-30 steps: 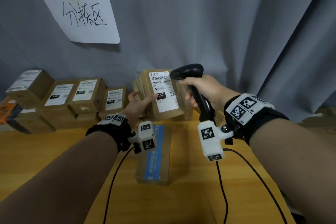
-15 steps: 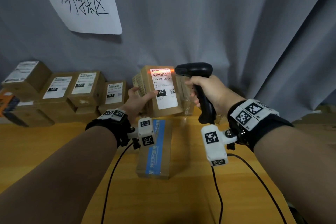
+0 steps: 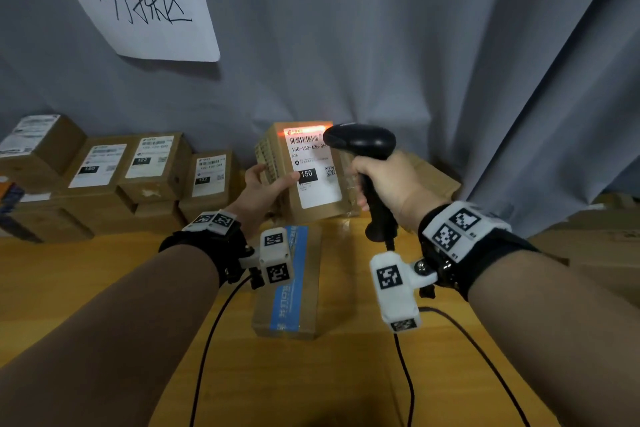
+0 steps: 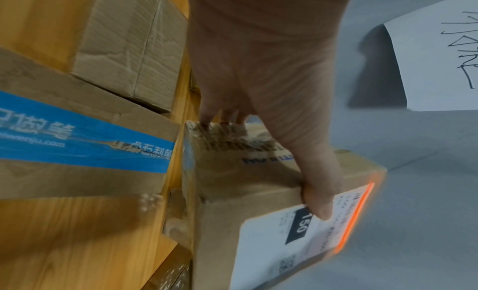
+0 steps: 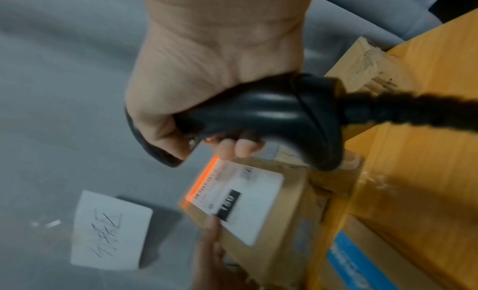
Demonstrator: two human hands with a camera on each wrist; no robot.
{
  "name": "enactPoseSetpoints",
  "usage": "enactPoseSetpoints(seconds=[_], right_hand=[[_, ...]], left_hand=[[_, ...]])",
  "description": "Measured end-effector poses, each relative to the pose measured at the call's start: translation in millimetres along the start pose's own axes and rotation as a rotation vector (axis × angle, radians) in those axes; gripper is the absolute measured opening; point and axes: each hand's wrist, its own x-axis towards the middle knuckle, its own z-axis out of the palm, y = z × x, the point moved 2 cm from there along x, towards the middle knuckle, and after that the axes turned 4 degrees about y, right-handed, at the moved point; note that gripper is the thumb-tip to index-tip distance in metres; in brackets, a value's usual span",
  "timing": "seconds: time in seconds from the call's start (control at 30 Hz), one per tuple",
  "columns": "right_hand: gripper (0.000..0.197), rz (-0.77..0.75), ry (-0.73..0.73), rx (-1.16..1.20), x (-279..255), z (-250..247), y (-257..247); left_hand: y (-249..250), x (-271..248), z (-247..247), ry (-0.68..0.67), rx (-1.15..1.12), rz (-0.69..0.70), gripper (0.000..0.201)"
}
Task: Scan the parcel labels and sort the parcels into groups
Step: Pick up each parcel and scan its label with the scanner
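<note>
A small brown parcel [image 3: 304, 180] with a white label marked 150 is held upright above the wooden table. My left hand [image 3: 266, 184] grips its left side, thumb on the label, fingers behind; the same parcel [image 4: 271, 202] fills the left wrist view under my left hand [image 4: 258, 80]. My right hand [image 3: 391, 184] grips the handle of a black barcode scanner [image 3: 363, 146], whose head points at the label. An orange scan line lights the label's top edge by the barcode. In the right wrist view the scanner [image 5: 271, 114] sits above the parcel [image 5: 248, 202], in my right hand [image 5: 207, 80].
A flat box with blue tape [image 3: 287, 284] lies on the table [image 3: 86, 270] below my hands. Several labelled parcels [image 3: 138, 170] are stacked at the back left. More cardboard [image 3: 588, 243] lies at the right. A paper sign [image 3: 138, 0] hangs on the grey curtain.
The scanner's orange line came on over the label and has risen to its top edge. Parcel and scanner stay close together; the head view has tilted down slightly.
</note>
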Motion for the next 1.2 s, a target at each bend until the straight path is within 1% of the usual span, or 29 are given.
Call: enactPoseSetpoints(seconds=[0.1, 0.2, 0.3, 0.53, 0.7, 0.8, 0.9, 1.0, 1.13, 1.2], right_hand=[[0.022, -0.032, 0.038, -0.019, -3, 6, 16], [0.022, 0.013, 0.023, -0.022, -6, 13, 28], [0.022, 0.035, 0.006, -0.028, -8, 18, 30], [0.019, 0.021, -0.012, -0.06, 0, 10, 13], [0.014, 0.066, -0.057, -0.087, 4, -1, -1], [0.011, 0.053, -0.067, -0.092, 6, -7, -14], [0.011, 0.053, -0.116, -0.079, 7, -11, -22], [0.011, 0.083, -0.173, -0.098, 9, -13, -25], [0.013, 0.128, -0.207, -0.103, 14, -16, -25], [0.013, 0.122, -0.218, -0.084, 17, -16, -24]], left_hand=[[-1, -1, 5, -0.032, -0.018, 0.006, 0.087], [-2, 0, 9, -0.04, -0.028, 0.016, 0.086], [-4, 2, 10, -0.029, -0.036, 0.036, 0.089], [-9, 4, 8, 0.009, -0.03, 0.061, 0.09], [-11, 2, 9, 0.018, 0.017, 0.091, 0.087], [-10, 1, 10, 0.031, 0.02, 0.099, 0.086], [-11, 2, 12, 0.046, 0.017, 0.1, 0.087], [-11, 1, 13, 0.064, 0.015, 0.101, 0.088], [-11, -2, 14, 0.082, 0.009, 0.112, 0.089], [-11, -4, 13, 0.102, 0.005, 0.116, 0.088]])
